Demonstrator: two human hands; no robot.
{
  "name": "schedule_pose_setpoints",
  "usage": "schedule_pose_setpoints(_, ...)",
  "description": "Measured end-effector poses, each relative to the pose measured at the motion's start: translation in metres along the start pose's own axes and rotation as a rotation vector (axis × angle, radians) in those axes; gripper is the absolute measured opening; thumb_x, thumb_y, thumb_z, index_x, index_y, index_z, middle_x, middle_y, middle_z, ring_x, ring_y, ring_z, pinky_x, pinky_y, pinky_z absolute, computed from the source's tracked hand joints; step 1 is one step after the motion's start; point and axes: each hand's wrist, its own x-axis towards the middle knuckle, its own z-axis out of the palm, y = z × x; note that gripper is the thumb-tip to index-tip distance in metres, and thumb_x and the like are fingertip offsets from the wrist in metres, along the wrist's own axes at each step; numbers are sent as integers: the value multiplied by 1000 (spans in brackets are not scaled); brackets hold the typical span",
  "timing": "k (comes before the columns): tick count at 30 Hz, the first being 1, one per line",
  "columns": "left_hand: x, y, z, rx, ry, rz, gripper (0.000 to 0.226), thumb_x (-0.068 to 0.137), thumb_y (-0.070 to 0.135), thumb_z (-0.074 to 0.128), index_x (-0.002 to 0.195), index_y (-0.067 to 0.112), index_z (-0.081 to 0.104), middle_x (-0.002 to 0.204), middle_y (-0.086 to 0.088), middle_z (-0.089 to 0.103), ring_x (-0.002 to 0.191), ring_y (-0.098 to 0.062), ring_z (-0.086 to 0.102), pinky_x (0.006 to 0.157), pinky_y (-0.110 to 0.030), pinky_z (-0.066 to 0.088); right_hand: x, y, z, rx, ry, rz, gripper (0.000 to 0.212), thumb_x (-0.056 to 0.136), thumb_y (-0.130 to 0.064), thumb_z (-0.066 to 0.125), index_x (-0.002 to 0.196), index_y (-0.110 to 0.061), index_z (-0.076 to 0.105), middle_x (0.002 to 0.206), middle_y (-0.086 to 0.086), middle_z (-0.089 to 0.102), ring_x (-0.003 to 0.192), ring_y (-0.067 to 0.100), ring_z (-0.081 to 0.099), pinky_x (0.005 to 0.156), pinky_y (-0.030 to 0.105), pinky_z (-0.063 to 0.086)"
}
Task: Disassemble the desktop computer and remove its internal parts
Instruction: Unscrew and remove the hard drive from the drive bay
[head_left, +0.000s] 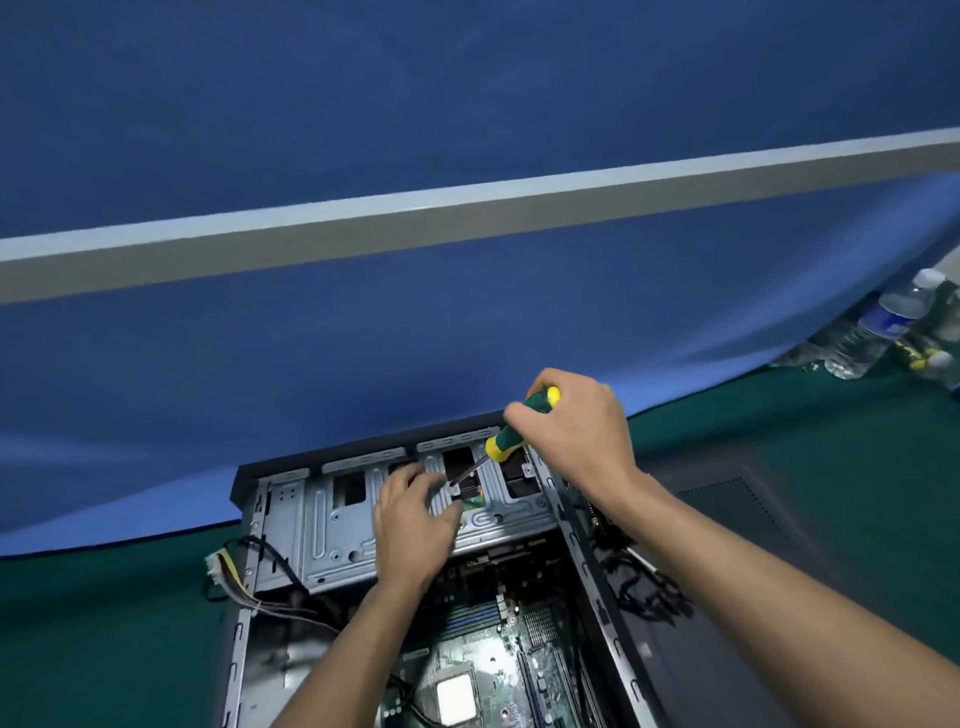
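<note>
The computer case (426, 597) lies open at the lower centre of the frame on a green mat (831, 519), its far end against a blue cloth (467, 338). The metal drive cage (337, 525) spans the far end of the case; the circuit board (483, 654) lies below it, toward the bottom edge.

The right hand (571, 421), at centre right, is wrapped around the green-and-yellow screwdriver (519, 426). The shaft slants down and left, and the tip meets a spot on the cage that appears to be a screw. The left hand (415, 519) rests on the cage just left of the tip, fingers loosely bent; no object is visible in its grasp.

Handling, as a judgement:
- The cage is stiff sheet metal, probably light, with stamped edges that may cut. Take hold at the flat side walls or through the cut-out slots.
- The screw is small and easily dropped into the case. Keep fingers beside the tip to catch it.
- The circuit board is fragile. Hold it by the edges only.
- The loose cables (228, 577) at the left wall are soft and may snag. Pull by the plug, not the wire.
</note>
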Motion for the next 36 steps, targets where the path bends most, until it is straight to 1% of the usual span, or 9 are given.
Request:
schedule_pose_setpoints(6, 1, -2, 0, -28, 13, 4, 28, 82, 26, 68, 110, 24, 68, 140, 2, 44, 131, -16, 33, 107, -29, 21, 4, -2, 12, -41, -15, 14, 21, 66, -34, 62, 56, -21, 50, 43, -6, 45, 49, 11, 43, 46, 26, 29)
schedule_pose_setpoints(9, -1, -2, -1, -31, 19, 25, 26, 82, 25, 68, 108, 25, 68, 139, 3, 45, 131, -16, 33, 107, -29, 20, 3, -3, 15, -45, -22, 17, 19, 67, -34, 62, 57, -21, 52, 45, -5, 47, 50, 11, 43, 46, 26, 29)
schedule_pose_setpoints(18, 1, -7, 1, -34, 13, 29, 30, 83, 29, 68, 113, 28, 66, 141, 5, 43, 132, -15, 31, 108, -29, 19, 2, -7, 17, -82, -27, 8, 15, 69, -33, 61, 62, -21, 55, 44, -5, 45, 49, 15, 41, 46, 25, 29)
schedule_pose_setpoints(23, 2, -8, 2, -30, 10, 26, 30, 83, 30, 68, 114, 29, 65, 141, 7, 43, 133, -14, 31, 109, -30, 20, 3, -10, 17, -102, -30, -2, 15, 69, -33, 60, 62, -21, 54, 44, -4, 47, 48, 16, 43, 46, 25, 30)
schedule_pose_setpoints(28, 1, -8, 3, -27, 15, 40, 29, 84, 31, 67, 113, 31, 66, 140, 7, 43, 132, -13, 30, 109, -30, 19, 5, -12, 18, -126, -19, -23, 16, 69, -32, 60, 61, -19, 53, 44, -3, 45, 48, 16, 41, 45, 26, 28)
schedule_pose_setpoints(36, 1, -9, 4, -8, 16, 50, 30, 84, 32, 66, 114, 32, 66, 141, 7, 42, 132, -13, 29, 109, -30, 18, 6, -14, 16, -164, -30, -38, 20, 70, -32, 60, 59, -22, 47, 44, -5, 43, 49, 14, 43, 46, 26, 27)
